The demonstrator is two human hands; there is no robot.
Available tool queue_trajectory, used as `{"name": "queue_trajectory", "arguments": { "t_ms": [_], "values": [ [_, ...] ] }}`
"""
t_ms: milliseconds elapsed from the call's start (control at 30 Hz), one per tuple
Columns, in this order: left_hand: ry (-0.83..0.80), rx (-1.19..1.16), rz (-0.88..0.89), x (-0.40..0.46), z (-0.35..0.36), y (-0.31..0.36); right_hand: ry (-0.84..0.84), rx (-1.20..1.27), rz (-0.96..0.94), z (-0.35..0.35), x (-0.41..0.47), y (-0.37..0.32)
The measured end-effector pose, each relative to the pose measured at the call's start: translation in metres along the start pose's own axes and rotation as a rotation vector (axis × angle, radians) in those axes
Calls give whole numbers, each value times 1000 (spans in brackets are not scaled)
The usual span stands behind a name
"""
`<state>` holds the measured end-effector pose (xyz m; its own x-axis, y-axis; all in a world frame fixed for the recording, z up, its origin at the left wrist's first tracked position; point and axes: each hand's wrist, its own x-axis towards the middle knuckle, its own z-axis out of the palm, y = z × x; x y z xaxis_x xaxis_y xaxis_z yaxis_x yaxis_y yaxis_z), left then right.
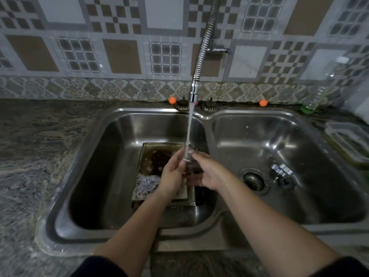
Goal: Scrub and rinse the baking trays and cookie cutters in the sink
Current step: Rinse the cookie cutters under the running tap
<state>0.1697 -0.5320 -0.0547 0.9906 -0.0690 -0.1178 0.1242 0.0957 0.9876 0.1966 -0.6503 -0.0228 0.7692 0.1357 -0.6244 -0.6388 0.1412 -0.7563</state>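
Centrally, the left sink basin [111,166] holds stacked baking trays [157,156], stiff, greasy, suds pooled inside; probably slippery, best gripped by the rims. Above them, left hand [173,174] and right hand [209,172] pinch a small dark cutter [192,168] under the stream [188,132]. Lower right, cutters [282,171] lie in the right basin [299,156].

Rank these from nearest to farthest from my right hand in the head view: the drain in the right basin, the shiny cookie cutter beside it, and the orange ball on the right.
From the right hand:
1. Drain, right basin floor.
2. Cookie cutter, just right of the drain.
3. Orange ball, back ledge.
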Motion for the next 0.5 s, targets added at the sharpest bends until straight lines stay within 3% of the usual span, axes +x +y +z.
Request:
{"name": "queue_trajectory", "arguments": {
  "t_ms": [67,167,333,500],
  "values": [
    [-35,126,38,0,5,2,28,77,-71,0,2,-4],
    [-66,571,78,3,20,3,107,33,-251,-15,3,-16],
    [-201,1017,162,18,58,-13,299,-290,-409,-81,-1,-27],
    [-190,1323,-15,28,102,-17,546,-735,-314,-182,1,-13]
  ]
}}
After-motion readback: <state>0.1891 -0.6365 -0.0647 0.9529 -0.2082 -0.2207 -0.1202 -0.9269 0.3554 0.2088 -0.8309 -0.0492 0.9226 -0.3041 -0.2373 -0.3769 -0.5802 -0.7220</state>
